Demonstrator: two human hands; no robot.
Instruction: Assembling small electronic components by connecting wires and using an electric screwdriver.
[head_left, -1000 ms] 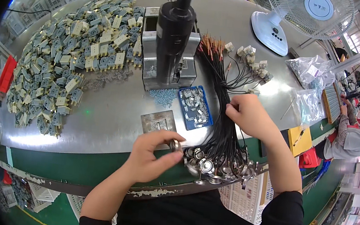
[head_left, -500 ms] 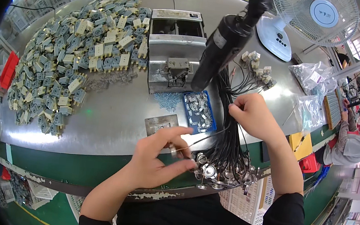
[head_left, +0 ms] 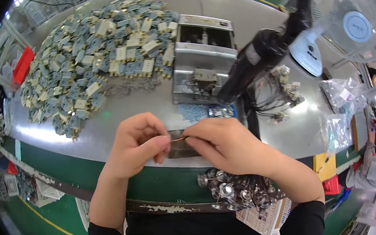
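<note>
Over the table's front part, my left hand (head_left: 141,145) is closed in a pinch on one end of a thin copper-coloured wire (head_left: 177,139). The fingers of my right hand (head_left: 227,145) pinch the wire's other visible end, where it looks dark. Whatever else lies inside my left fingers is hidden. Below the two hands sits a small flat metal plate (head_left: 183,151), partly covered. Under my right forearm, a bundle of black cables ends in several round metal discs (head_left: 228,191) at the table's front edge.
A large heap of grey and cream switch-like parts (head_left: 96,59) covers the left. Behind my hands stand a metal bench machine (head_left: 202,74), small blue-silver screws (head_left: 192,114), a blue tray (head_left: 234,110) and a slanted black cylinder (head_left: 250,66). A fan (head_left: 306,52) and plastic bags (head_left: 341,96) are right.
My right hand has left the cable bundle and come across to my left hand, gripping the wire. My left hand has moved slightly left. The whole view has shifted a little.
</note>
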